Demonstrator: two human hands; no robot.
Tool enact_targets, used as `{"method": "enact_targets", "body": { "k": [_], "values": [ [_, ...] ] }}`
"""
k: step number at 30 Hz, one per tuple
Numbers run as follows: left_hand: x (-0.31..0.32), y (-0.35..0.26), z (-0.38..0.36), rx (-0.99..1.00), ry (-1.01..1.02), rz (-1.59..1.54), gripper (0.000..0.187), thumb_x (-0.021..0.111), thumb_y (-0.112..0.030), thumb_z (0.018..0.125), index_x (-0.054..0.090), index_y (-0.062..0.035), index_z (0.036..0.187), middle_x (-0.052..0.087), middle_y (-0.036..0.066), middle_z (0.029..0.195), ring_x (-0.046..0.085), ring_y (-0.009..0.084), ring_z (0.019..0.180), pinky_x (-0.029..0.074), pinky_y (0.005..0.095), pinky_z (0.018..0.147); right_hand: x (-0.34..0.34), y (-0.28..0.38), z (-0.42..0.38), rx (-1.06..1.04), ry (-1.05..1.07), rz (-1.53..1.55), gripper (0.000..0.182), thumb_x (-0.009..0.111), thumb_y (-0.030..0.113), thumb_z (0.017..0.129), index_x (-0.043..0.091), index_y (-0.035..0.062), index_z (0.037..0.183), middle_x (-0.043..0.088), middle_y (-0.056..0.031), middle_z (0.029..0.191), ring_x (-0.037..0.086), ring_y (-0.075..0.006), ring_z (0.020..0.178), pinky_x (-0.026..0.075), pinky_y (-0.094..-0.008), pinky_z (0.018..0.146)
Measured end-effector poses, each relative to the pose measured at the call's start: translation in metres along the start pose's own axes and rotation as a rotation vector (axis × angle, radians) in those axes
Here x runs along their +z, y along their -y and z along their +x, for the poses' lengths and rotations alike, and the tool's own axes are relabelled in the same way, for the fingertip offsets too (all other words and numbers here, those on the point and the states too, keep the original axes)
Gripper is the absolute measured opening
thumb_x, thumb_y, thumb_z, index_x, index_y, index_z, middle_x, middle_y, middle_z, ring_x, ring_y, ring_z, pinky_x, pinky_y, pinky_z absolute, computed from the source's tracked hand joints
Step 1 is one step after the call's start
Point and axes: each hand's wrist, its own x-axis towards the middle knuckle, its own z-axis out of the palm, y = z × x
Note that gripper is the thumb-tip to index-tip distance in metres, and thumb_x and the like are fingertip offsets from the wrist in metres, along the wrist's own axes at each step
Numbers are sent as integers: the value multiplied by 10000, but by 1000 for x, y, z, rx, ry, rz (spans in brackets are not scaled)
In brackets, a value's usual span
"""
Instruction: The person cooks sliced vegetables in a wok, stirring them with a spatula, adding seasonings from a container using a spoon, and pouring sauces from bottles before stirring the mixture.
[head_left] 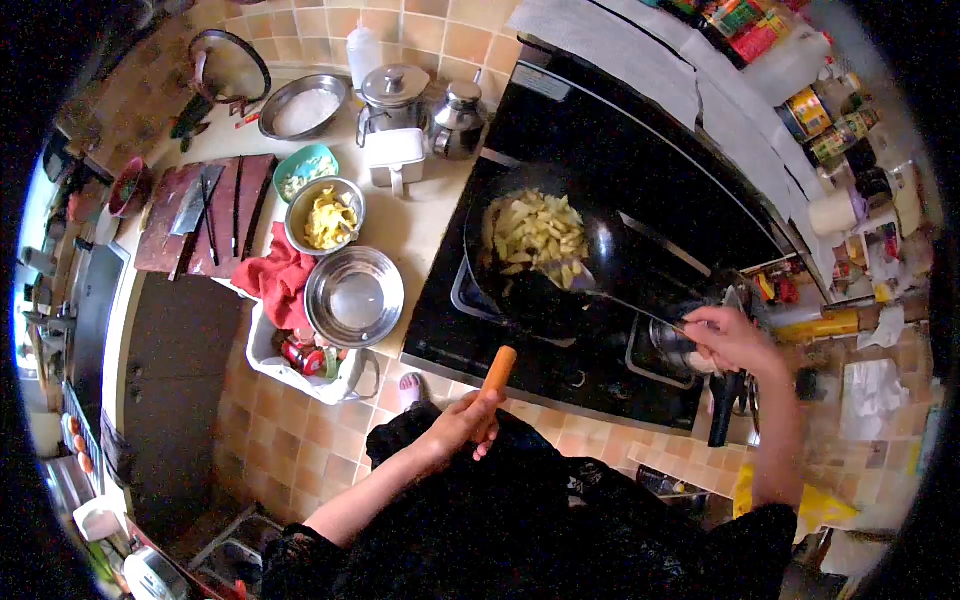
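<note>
A black wok (610,235) sits on the stove with pale yellow-green chopped pieces (540,230) in it, their kind not clear. My right hand (728,340) is closed around the thin handle of a metal spatula (590,283), whose blade rests among the food. Near my body, my left hand (465,425) grips an orange wooden handle (500,368) that points toward the wok; the dark join between them is hard to make out. Left of the stove are an empty steel bowl (385,300) and a steel bowl (297,232) holding yellow food (330,220).
On the left counter lie a cutting board (160,240) with a cleaver (190,208) and chopsticks (236,208), a red cloth (275,275), a green bowl (330,158) and a steel pot (393,90). A white bin (262,345) stands below. Bottles (805,110) line the right shelf.
</note>
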Motion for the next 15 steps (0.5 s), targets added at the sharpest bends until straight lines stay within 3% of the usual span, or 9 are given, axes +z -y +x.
{"method": "enact_targets", "body": {
  "k": [1,4,5,9,14,15],
  "values": [
    [1,0,0,1,-7,1,613,476,-570,998,449,-30,1288,526,55,737,536,134,548,441,275,465,-1,-3,-1,56,-66,-175,321,633,269,961,642,30,1174,659,-66,751,595,-135,555,450,-284,480],
    [3,-3,-3,1,-19,8,610,481,-561,999,454,-26,1291,529,56,738,537,134,543,441,279,461,17,6,4,-62,-181,-612,321,645,256,934,657,33,1164,728,-127,897,698,-272,767,532,-367,676],
    [4,-4,-3,7,-16,11,609,482,-559,999,458,-25,1290,530,56,738,537,135,541,440,280,460,29,-4,20,-194,-322,-592,325,648,244,918,658,54,1182,721,-161,1003,694,-332,911,529,-409,784],
    [4,-4,-4,14,-29,20,603,483,-553,1001,469,-21,1283,528,54,736,532,137,532,436,283,455,62,-5,68,-395,-539,-508,301,664,302,903,659,78,1105,716,-159,923,692,-360,822,534,-472,705],
    [8,-6,-5,7,-55,22,623,476,-562,1001,466,-11,1291,524,49,738,525,136,528,427,281,451,58,18,18,-643,-610,-817,288,680,252,880,661,118,1134,706,-138,871,675,-373,771,529,-485,679],
    [9,-7,-6,6,-59,18,628,475,-565,1000,465,-9,1293,523,49,739,523,135,527,426,280,450,50,20,7,-635,-595,-789,303,690,262,866,678,106,1125,714,-147,881,684,-358,789,542,-454,695]
  ]
}}
